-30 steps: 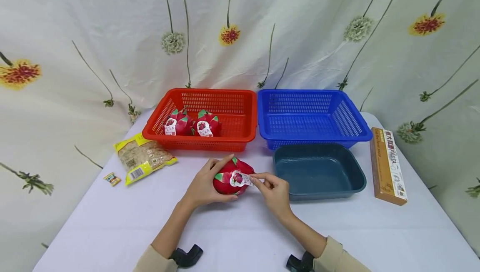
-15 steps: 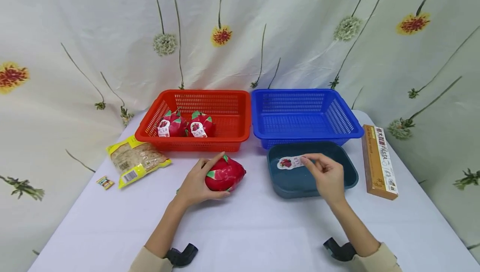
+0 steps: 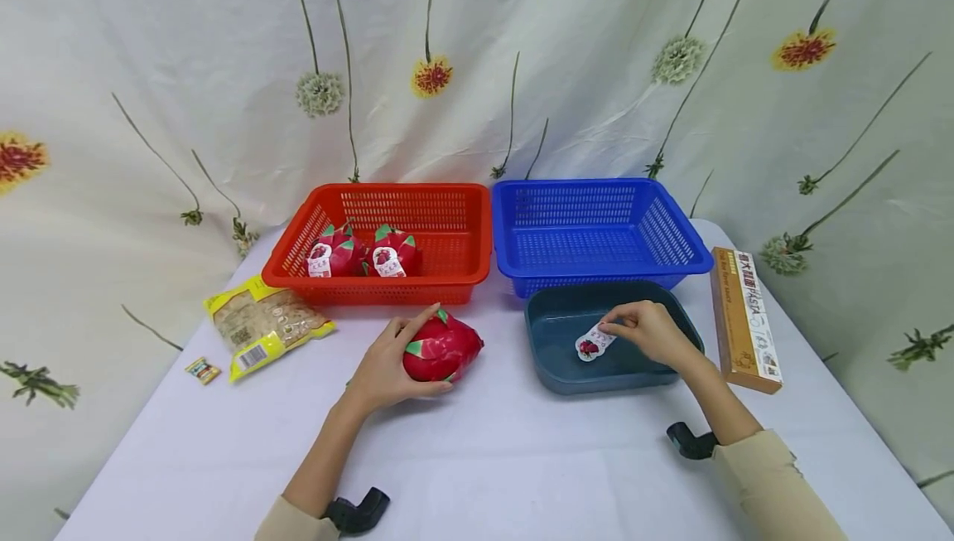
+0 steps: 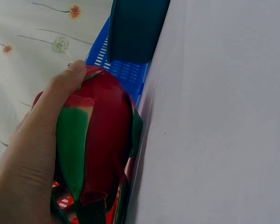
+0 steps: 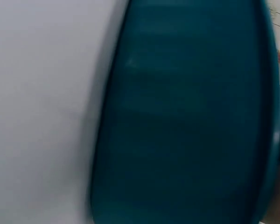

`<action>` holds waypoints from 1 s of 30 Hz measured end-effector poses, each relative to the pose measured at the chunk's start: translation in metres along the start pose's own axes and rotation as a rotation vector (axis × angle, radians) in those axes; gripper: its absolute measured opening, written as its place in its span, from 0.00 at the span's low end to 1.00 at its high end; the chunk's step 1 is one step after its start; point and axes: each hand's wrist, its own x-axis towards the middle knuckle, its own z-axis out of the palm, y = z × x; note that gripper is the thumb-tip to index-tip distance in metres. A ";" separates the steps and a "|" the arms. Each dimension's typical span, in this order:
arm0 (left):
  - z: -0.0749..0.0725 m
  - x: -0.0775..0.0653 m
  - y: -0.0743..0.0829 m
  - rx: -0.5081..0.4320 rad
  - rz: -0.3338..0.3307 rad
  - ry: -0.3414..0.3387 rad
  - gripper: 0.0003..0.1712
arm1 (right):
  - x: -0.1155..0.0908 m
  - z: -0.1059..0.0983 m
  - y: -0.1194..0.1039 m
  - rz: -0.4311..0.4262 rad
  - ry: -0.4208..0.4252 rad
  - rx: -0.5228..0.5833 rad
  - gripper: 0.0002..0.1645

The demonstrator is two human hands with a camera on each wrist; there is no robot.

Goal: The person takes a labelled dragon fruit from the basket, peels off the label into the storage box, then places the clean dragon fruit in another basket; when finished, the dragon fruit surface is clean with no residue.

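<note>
My left hand (image 3: 387, 365) grips a red dragon fruit (image 3: 445, 348) with green scales from its left side, thumb toward me. In the left wrist view, the fingers wrap the far side of the dragon fruit (image 4: 102, 135). Over the dark teal tub (image 3: 547, 371), my right hand (image 3: 647, 330) pinches one end of a white sticker (image 3: 592, 345) with a fruit picture, the picture end hanging down inside the tub. The right wrist view mostly holds the wall of the teal tub (image 5: 177, 121); the sticker is hidden there.
Behind my left hand stands a red basket (image 3: 455, 280) with two stickered dragon fruits (image 3: 395, 249). A blue basket (image 3: 604, 269) sits beside it, just behind the tub. A yellow bag (image 3: 268, 326) and a small packet (image 3: 203, 371) lie left, a pasta box (image 3: 745, 321) right.
My right hand has peeled the sticker off the dragon fruit and carried it right, then lowered it into the teal tub. My left hand still holds the fruit.
</note>
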 end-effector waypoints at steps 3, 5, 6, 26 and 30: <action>0.000 0.000 0.000 0.005 -0.004 -0.001 0.60 | 0.008 0.005 0.003 0.016 -0.051 -0.010 0.10; 0.000 0.000 0.000 0.010 -0.004 0.002 0.60 | 0.012 0.008 0.004 0.020 -0.077 -0.015 0.10; 0.000 0.000 -0.001 0.010 -0.004 0.003 0.60 | 0.014 0.009 0.005 0.020 -0.085 -0.017 0.10; 0.001 -0.001 -0.001 -0.007 -0.010 -0.002 0.60 | 0.018 0.022 0.010 0.054 -0.206 -0.333 0.27; 0.001 0.000 -0.001 -0.008 -0.008 -0.001 0.60 | 0.014 0.023 0.009 0.030 -0.219 -0.379 0.34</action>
